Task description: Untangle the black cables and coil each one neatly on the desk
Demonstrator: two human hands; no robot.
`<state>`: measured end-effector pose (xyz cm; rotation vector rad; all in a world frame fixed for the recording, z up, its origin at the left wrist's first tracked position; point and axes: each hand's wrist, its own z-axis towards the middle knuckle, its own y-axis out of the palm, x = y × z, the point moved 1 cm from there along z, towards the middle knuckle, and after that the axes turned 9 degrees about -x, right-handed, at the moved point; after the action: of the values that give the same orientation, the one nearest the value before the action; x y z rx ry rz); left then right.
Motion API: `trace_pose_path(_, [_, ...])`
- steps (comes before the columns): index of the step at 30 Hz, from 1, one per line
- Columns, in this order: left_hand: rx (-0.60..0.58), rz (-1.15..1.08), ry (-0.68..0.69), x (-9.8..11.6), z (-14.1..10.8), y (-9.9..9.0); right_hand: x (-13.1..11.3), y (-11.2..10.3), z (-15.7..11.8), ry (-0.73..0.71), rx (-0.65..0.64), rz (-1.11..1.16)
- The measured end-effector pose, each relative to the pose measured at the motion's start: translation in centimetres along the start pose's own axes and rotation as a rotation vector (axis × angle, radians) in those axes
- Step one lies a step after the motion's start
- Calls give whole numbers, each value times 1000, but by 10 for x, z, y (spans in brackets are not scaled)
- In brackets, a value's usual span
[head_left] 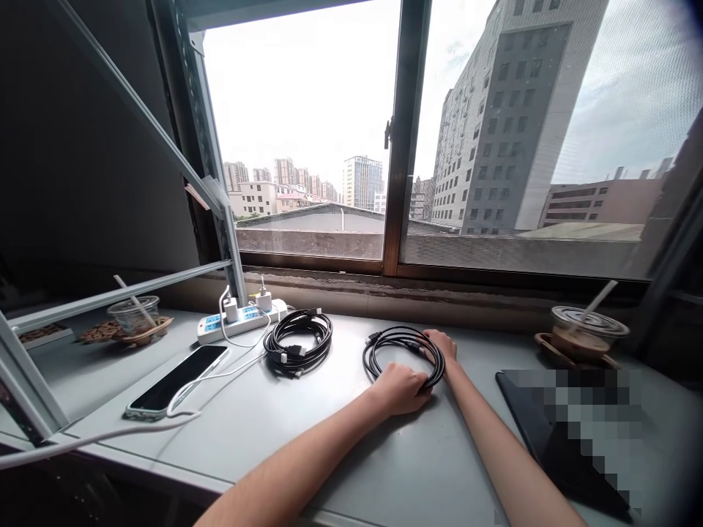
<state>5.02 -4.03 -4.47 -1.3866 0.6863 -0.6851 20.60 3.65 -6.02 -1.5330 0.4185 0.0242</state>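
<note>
A coiled black cable (378, 353) with dark plugs is between my two hands, on or just above the grey tabletop (340, 439). My left hand (400, 388) is closed round the near side of the coil, its fingers wrapped over the loops. At the far right side of the same coil, my right hand (442, 345) grips the loops with bent fingers, partly hidden behind the cable. To the left lies a bundle of black cables (299, 340), looped together, with several plugs, some with whitish ends.
A white power strip (242, 322) with chargers stands behind a phone (179, 380), whose white cord (104, 438) crosses the table's left side. Cups stand in carriers at far left (133, 315) and right (587, 329). A dark flat object (543, 424) lies right. Metal frame posts (211, 146) rise left.
</note>
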Motion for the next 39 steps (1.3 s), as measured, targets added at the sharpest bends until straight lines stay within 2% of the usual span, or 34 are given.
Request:
trace_pose_path(10, [-28, -9, -19, 0, -1, -4, -3, -2, -2, 15, 7, 46])
trace_pose_path(16, [34, -80, -115, 7, -1, -6, 0, -4, -3, 28, -36, 89])
trace_pose_path(20, [161, -188, -192, -5, 0, -15, 2, -22, -7, 53, -109, 152])
trace_pose_path(24, [455, -509, -318, -36, -1, -30, -1, -64, -13, 56, -121, 277])
trace_pose_path(28, [617, -714, -351, -56, -2, -39, -23, -117, -26, 21, -43, 402])
trace_pose_path(31, [750, -1035, -287, -54, -1, -41, -54, -142, -39, -53, -94, 481])
trace_pose_path(33, [805, -1195, -228, -49, -1, -41, -76, -147, -48, -87, -197, 504])
trace_pose_path(35, [811, -1189, -209, -45, -2, -42, -95, -144, -54, -110, -290, 501])
trace_pose_path(37, [799, -1068, -216, -44, -4, -42, -110, -137, -58, -173, -395, 493])
trace_pose_path(39, [763, -856, -223, -46, -6, -43, -116, -130, -57, -245, -497, 485])
